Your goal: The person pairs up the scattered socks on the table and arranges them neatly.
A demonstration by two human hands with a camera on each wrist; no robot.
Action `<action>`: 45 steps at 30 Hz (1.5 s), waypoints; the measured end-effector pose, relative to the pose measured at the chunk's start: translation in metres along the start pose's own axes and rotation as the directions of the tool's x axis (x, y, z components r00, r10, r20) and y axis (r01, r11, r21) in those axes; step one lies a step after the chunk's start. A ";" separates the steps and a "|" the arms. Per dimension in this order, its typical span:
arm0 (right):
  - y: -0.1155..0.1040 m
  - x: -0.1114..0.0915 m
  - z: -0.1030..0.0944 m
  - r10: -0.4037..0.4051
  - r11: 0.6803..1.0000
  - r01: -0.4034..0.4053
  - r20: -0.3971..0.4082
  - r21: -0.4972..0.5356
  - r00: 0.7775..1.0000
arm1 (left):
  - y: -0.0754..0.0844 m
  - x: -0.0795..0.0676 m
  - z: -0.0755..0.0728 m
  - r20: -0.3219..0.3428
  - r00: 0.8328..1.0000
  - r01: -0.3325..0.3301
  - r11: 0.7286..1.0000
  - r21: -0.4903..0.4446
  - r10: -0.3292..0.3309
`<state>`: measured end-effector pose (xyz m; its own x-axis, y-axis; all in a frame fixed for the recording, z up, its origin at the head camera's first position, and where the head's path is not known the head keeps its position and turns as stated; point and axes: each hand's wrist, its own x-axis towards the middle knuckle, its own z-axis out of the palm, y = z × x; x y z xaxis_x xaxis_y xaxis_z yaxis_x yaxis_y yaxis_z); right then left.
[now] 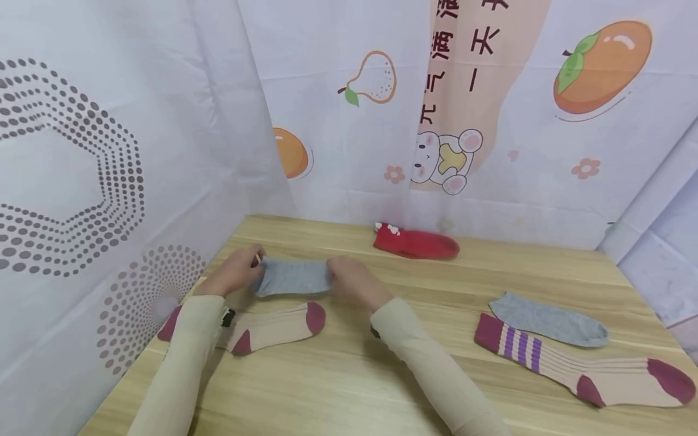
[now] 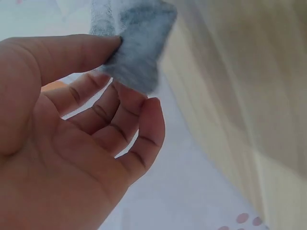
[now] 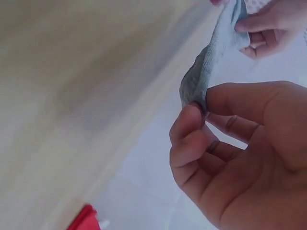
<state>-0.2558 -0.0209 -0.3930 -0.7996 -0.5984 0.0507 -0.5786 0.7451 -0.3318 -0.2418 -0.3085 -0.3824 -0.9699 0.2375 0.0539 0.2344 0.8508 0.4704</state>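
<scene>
Both hands hold a grey-blue sock point(image 1: 294, 277) stretched between them over the left part of the table. My left hand point(image 1: 238, 270) pinches one end of it between thumb and fingers, as the left wrist view shows with the sock point(image 2: 139, 43) at the fingertips. The other end is pinched by my right hand point(image 1: 357, 281); in the right wrist view the sock point(image 3: 206, 67) runs from these fingertips up to the left hand point(image 3: 271, 26). Just in front lies a cream sock with maroon heel and toe point(image 1: 278, 327), partly hidden by the left forearm.
A red sock point(image 1: 417, 243) lies at the back of the wooden table point(image 1: 338, 387). On the right lie a grey sock point(image 1: 551, 321) and a cream sock with purple stripes point(image 1: 616, 378), close beside each other. Printed curtains point(image 1: 327, 157) hang along the back and left.
</scene>
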 end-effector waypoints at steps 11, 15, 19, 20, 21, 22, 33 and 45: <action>0.010 -0.034 -0.031 -0.057 0.998 0.055 -0.178 -0.018 0.982 | 0.030 0.000 -0.007 0.002 0.996 -0.091 0.996 0.014 0.091; 0.015 -0.050 -0.035 -0.114 0.988 0.087 -0.218 -0.130 0.969 | 0.045 -0.003 -0.009 0.011 0.992 -0.124 0.992 -0.026 0.124; 0.020 -0.072 -0.037 -0.151 0.976 0.110 -0.226 -0.187 0.962 | 0.058 -0.004 -0.009 0.028 0.987 -0.157 0.987 -0.046 0.158; 0.021 -0.077 -0.037 -0.153 0.976 0.110 -0.229 -0.189 0.961 | 0.061 -0.004 -0.009 0.028 0.986 -0.164 0.985 -0.045 0.165; 0.022 -0.082 -0.038 -0.150 0.976 0.107 -0.234 -0.188 0.961 | 0.064 -0.005 -0.009 0.026 0.984 -0.174 0.984 -0.046 0.175; 0.023 -0.086 -0.039 -0.150 0.977 0.106 -0.244 -0.185 0.958 | 0.067 -0.005 -0.009 0.022 0.983 -0.181 0.983 -0.043 0.182; 0.037 -0.130 -0.056 -0.204 0.962 0.120 -0.355 -0.245 0.912 | 0.102 -0.013 -0.006 0.041 0.958 -0.281 0.957 -0.070 0.284; 0.049 -0.182 -0.063 -0.242 0.938 0.122 -0.361 -0.323 0.901 | 0.138 -0.023 0.012 0.083 0.912 -0.401 0.916 -0.034 0.402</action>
<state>-0.1488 0.1435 -0.3594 -0.6384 -0.6126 0.4660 -0.6927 0.7212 -0.0009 -0.1865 -0.1910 -0.3293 -0.7847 0.5974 0.1653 0.6010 0.6681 0.4387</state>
